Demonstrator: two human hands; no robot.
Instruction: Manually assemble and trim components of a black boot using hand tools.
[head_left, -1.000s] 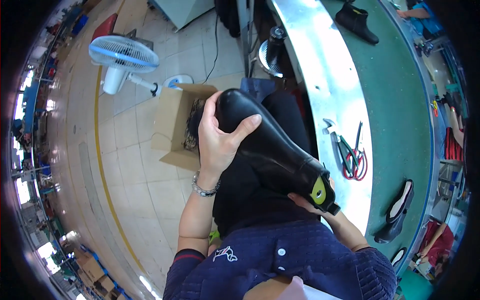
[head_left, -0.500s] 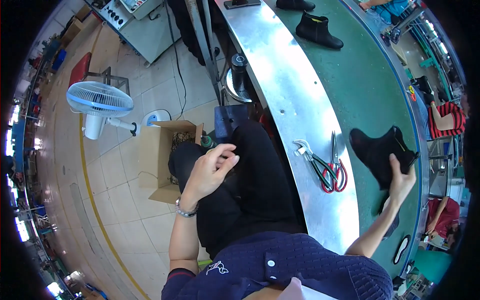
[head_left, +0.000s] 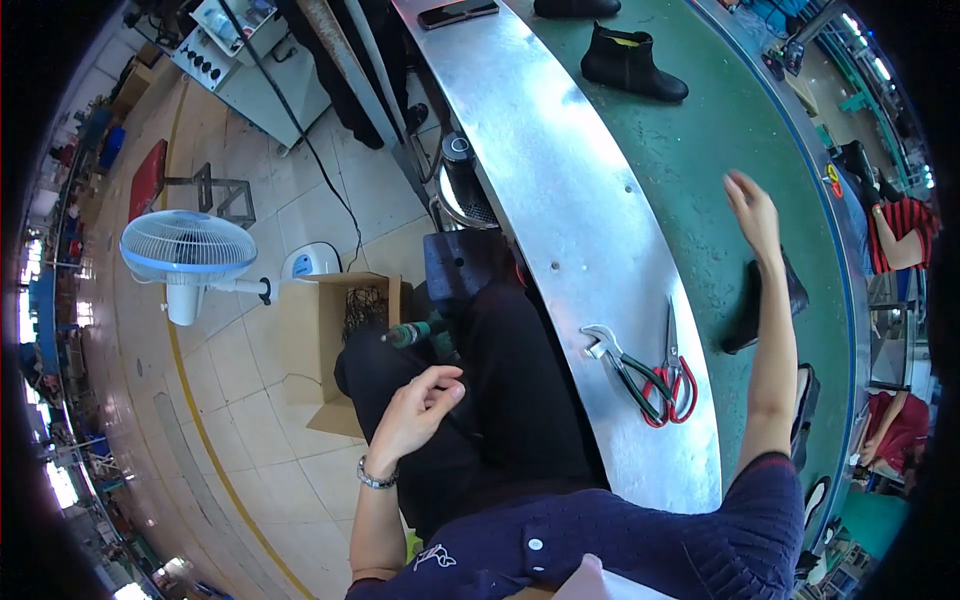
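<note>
Broadly, pale tiled floor (head_left: 235,400) covers the left side, while a green surface (head_left: 665,140) curves down the right, edged on its near side by a steel ledge (head_left: 560,150). Off at upper left stands a cabinet (head_left: 255,95) with a row of dark knobs. A white fan (head_left: 190,245) with a blue rim stands on the floor, near an open cardboard box (head_left: 303,335) that has a dark tangle inside and sits close to the left knee.

Several boots lie on the green surface, all dark. One boot (head_left: 632,68) stands upright towards the far end, toe pointing right, a yellow-green lining showing at its top. Another boot (head_left: 740,328) is partly covered by the right forearm; I cannot tell whether they touch.

Both hands are well apart from each other. The right hand (head_left: 755,215) is over the green surface, between those two boots, fingers loosely extended and slightly blurred, gripping nothing. The left hand (head_left: 412,415) is over the lap, its fingers softly bent and free, thumb near the index finger.

A green tool (head_left: 408,333) with a pointed end lies near the left knee. On the ledge, pliers (head_left: 628,378) with dark green handles lie against red-handled scissors (head_left: 672,345). A phone (head_left: 457,13) rests at the ledge's far end, and a bracelet (head_left: 376,475) circles the left wrist.
</note>
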